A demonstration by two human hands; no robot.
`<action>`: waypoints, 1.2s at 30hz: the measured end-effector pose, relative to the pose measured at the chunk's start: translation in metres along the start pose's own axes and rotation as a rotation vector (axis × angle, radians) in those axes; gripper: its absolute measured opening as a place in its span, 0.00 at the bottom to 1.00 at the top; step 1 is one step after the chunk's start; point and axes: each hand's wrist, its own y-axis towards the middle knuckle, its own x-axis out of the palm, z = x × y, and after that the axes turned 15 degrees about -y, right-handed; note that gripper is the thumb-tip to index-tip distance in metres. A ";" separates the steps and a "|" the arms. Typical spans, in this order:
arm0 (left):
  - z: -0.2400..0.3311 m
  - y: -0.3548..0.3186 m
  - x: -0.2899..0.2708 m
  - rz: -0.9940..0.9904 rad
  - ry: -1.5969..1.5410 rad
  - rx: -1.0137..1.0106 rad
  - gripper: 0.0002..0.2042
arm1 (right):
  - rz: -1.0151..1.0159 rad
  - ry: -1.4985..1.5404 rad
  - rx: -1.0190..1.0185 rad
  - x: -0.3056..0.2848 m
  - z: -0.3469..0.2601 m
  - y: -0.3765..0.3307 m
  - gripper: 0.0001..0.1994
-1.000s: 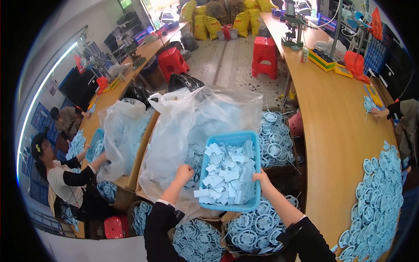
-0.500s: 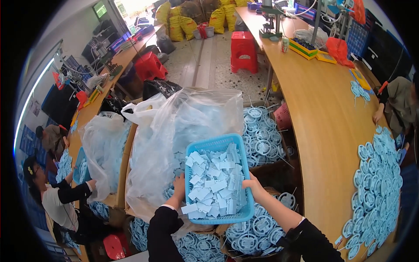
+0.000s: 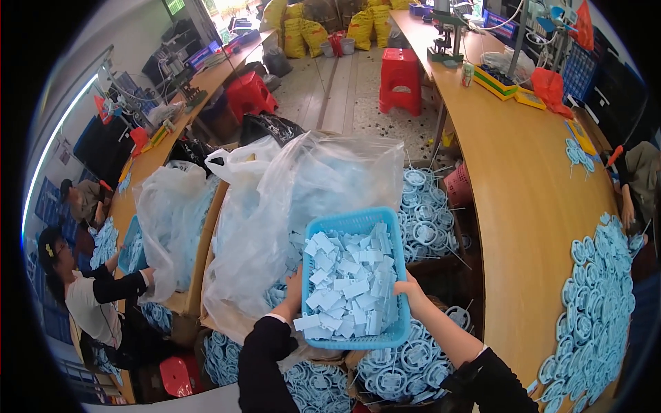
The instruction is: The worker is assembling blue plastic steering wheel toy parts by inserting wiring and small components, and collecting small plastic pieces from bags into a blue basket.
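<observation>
Blue basket [image 3: 395, 323]: in front of you at mid-scene, over the near right part of the open plastic bag [image 3: 251, 213]. Whether anything below bears its weight, cannot tell.

Your right hand [image 3: 411, 292] grips the basket's right rim, thumb over the edge. Your left hand [image 3: 295, 289] is at the left wall, its fingers mostly hidden behind it; whether it grasps or merely steadies, you cannot tell from this view.

Progress, as judged: the basket looks well filled. Flat pale-blue pieces [image 3: 344, 282] heap up inside, and one pokes out past the left rim near you. More small pieces lie in the bag, just left of the basket, so your supply is not used up. Ring-shaped parts fill the carton at far right [image 3: 423, 227] and the one at near right [image 3: 399, 361]; a large pile [image 3: 595, 310] covers the near end of the right tabletop [image 3: 530, 206]. No flat piece joined to a ring can be made out. To your left, a co-worker [image 3: 93, 303] sits beside a smaller basket [image 3: 131, 249].

Labels: none visible on your basket or bag. Printing on the far yellow sacks [image 3: 295, 38] and the drink can [image 3: 467, 74] is too small to read.
</observation>
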 end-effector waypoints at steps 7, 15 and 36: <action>0.010 0.006 -0.008 0.004 -0.162 -0.063 0.18 | 0.013 -0.006 0.015 0.002 -0.001 0.005 0.37; 0.030 -0.005 -0.017 0.027 -0.328 -0.141 0.18 | 0.002 0.023 0.007 0.005 0.000 0.004 0.36; 0.097 -0.063 -0.205 0.600 -1.476 0.125 0.20 | 0.126 -0.162 -0.067 0.024 -0.003 0.012 0.42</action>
